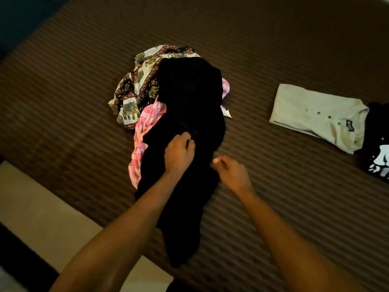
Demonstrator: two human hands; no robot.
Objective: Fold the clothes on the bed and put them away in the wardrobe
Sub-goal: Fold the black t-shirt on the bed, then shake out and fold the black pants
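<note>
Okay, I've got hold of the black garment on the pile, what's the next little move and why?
Probably bring the right hand onto the black garment beside the left hand and lift it off the pile. The left hand already pinches it, while the right hovers holding nothing. It lies crumpled over the pink cloth and the elephant-print cloth, so it needs open bed to be spread and folded.

Honestly nothing readable here. The folded beige shirt [315, 114] has a small dark neck label [349, 124] inside the collar, but it's way too blurry to make out any letters. The black shirt [376, 144] beside it carries a white print [382, 163], which might be a graphic rather than words, and it's cut off at the frame edge anyway. The elephant-pattern cloth [134, 91] and the pink patterned cloth [145, 123] show only motifs, no text.
</note>
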